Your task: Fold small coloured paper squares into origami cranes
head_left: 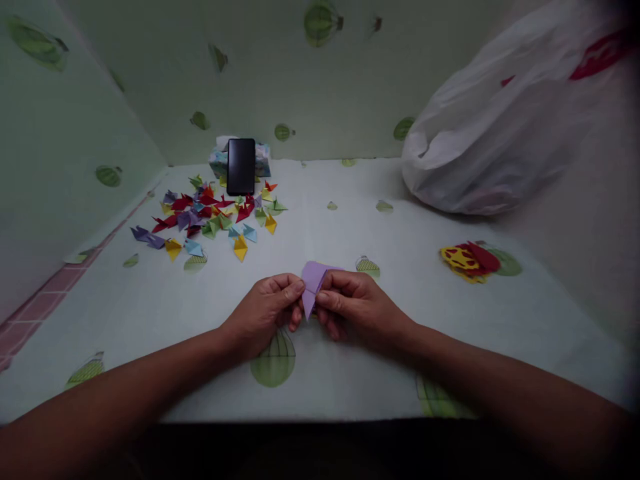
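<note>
A small folded piece of purple paper (314, 280) is pinched between both my hands just above the table. My left hand (265, 313) grips its left edge with thumb and fingers closed. My right hand (353, 307) is closed on its right side, thumb on top. The paper's lower tip points down between my fingers. Both forearms reach in from the bottom of the view.
Several folded paper pieces (215, 217) in red, purple, yellow, green and blue lie at the back left. A black phone (241, 166) leans on a tissue pack behind them. A red and yellow paper stack (470, 260) lies right; a white plastic bag (505, 127) sits at the back right.
</note>
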Tool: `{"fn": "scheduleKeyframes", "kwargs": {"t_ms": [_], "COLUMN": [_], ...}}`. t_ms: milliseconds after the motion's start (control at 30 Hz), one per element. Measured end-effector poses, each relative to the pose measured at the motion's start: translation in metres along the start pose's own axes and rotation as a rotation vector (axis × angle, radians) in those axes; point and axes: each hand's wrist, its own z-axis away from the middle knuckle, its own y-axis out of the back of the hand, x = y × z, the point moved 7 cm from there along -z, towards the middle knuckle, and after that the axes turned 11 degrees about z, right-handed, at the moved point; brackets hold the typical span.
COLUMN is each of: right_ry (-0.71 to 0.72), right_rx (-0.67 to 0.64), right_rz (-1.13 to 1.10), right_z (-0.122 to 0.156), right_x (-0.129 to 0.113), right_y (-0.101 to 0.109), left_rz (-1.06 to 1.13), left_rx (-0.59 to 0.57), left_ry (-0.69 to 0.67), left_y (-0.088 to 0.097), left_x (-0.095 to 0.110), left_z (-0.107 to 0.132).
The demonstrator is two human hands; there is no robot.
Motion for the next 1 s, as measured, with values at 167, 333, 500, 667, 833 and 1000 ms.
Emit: {"fn": "scheduleKeyframes", "kwargs": {"t_ms": [167, 333, 500, 667, 833, 1000], "right_ry": [0.010, -0.005, -0.002, 0.003, 0.011, 0.002], "right_rx": [-0.026, -0.051, -0.049, -0.057, -0.047, -0.044], "right_rz": [-0.008, 0.011, 0.026, 0.040, 0.045, 0.039], "right_z": [-0.0001, 0.0000, 0.0002, 0.0005, 0.0009, 0.0008], "right_x": [-0.0008, -0.0007, -0.0017, -0.0013, -0.0022, -0.0028], "right_y": [-0.0020, -0.0039, -0.0044, -0.0045, -0.0032, -0.0035], "left_rz": [0.058, 0.058, 0.036, 0.031, 0.024, 0.024], "left_rx": [-0.009, -0.011, -0.002, 0.004, 0.016, 0.013], "left_ry": [0.042, 0.035, 0.037, 0.040, 0.011, 0.030], "left_y": [-0.0034, -0.0047, -0.0035, -0.0026, -0.0016, -0.0011], "left_x": [-0.0027, -0.0022, -0.0032, -0.0048, -0.0039, -0.0050], "left_z": [0.0005, 0.0009, 0.0002, -0.0002, -0.0003, -0.0009]}}
